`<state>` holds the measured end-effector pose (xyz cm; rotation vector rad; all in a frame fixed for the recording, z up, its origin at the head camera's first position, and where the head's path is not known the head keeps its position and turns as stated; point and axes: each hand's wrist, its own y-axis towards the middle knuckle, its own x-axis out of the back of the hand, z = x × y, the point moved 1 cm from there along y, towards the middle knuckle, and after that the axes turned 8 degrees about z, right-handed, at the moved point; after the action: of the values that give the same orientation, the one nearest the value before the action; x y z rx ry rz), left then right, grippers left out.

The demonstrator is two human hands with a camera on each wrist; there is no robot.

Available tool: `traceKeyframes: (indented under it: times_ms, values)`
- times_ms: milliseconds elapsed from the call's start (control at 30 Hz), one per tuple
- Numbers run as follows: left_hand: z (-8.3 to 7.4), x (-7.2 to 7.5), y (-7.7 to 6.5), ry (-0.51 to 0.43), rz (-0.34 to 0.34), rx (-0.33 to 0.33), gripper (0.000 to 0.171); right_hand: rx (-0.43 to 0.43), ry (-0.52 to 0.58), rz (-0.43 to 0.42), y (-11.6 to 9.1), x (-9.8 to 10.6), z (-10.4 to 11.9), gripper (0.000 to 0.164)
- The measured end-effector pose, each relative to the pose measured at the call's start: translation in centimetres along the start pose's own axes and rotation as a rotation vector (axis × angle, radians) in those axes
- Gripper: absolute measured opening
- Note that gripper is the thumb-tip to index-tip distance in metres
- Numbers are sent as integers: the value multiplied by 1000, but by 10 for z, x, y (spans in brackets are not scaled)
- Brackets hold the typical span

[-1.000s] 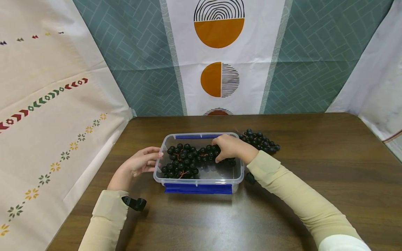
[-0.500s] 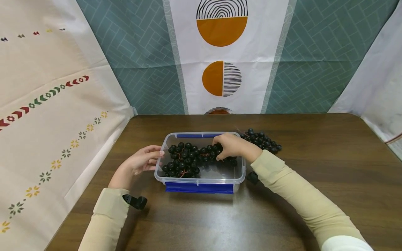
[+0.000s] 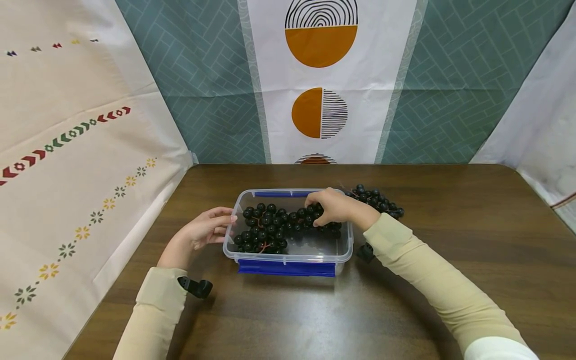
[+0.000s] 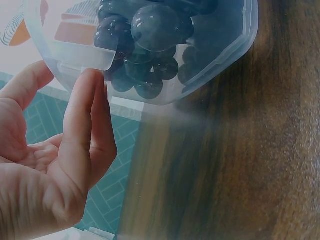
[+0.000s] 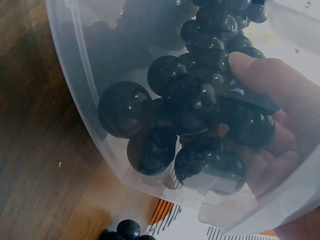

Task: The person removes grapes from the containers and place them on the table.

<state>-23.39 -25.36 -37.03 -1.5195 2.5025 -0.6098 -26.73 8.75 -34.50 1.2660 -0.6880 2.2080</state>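
Observation:
A clear plastic box (image 3: pixel 310 259) with blue clips stands on the table. Two bunches of dark grapes appear to lie in it: one on the left (image 3: pixel 265 225) and one on the right (image 3: pixel 299 216), though their boundary is unclear. My right hand (image 3: pixel 333 206) reaches over the far right rim and holds the right-hand bunch; in the right wrist view the thumb (image 5: pixel 265 75) and fingers lie round the grapes (image 5: pixel 195 105), seen through the wall. Fairly straight fingers of my left hand (image 3: pixel 207 231) rest against the box's left end, also seen in the left wrist view (image 4: pixel 75 135).
Another bunch of dark grapes (image 3: pixel 378 201) lies on the brown wooden table (image 3: pixel 288 310), just behind the box's right corner. A patterned cloth (image 3: pixel 216 100) hangs along the back edge, and pale cloths (image 3: pixel 90 150) hang at the sides.
The whole head view shifts slightly to the right. My right hand edges a little right and away over the grapes, still holding them; my left hand stays at the box's end.

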Motion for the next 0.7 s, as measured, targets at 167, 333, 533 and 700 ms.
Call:
traceKeyframes:
  times_ms: [167,333,533,700]
  values:
    - [-1,-1,1,-3,3,-2,51,-3,22,-26,-2,1,-1,44]
    - [-1,-1,1,-11,7,-2,50,4,62,-45,-4,1,-1,45]
    - [-1,-1,2,-8,14,-2,53,4,94,-46,-7,1,0,45]
    - [-1,-1,1,-5,8,-5,53,10,110,-44,-9,1,1,45]
